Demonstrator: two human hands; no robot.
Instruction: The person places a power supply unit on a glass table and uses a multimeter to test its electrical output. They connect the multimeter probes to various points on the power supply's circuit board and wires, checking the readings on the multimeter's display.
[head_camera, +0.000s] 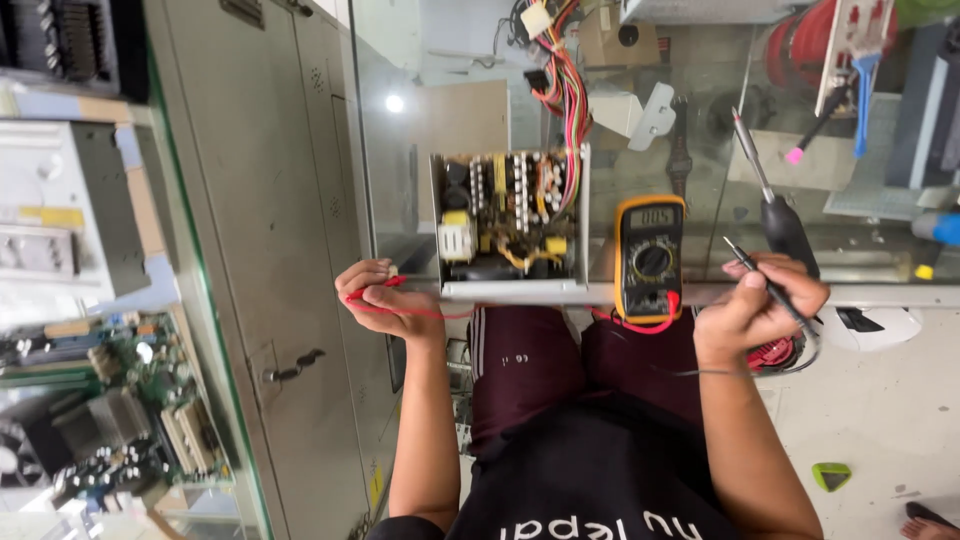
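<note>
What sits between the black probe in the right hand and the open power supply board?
The yellow multimeter stands on the table edge between the right hand with its black probe and the open power supply. The left hand holds the red probe beside it, unobstructed.

A red probe (375, 290) and a black probe (765, 282) point toward the yellow multimeter (650, 260) between them.

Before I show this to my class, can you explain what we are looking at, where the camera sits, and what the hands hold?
The one picture comes from a camera worn on a person's head, looking down at their own hands and lap. On the glass table lies an opened power supply box with bundled coloured wires, beside a yellow multimeter. The left hand holds the red test probe. The right hand holds the black test probe. A screwdriver lies nearby.
</note>
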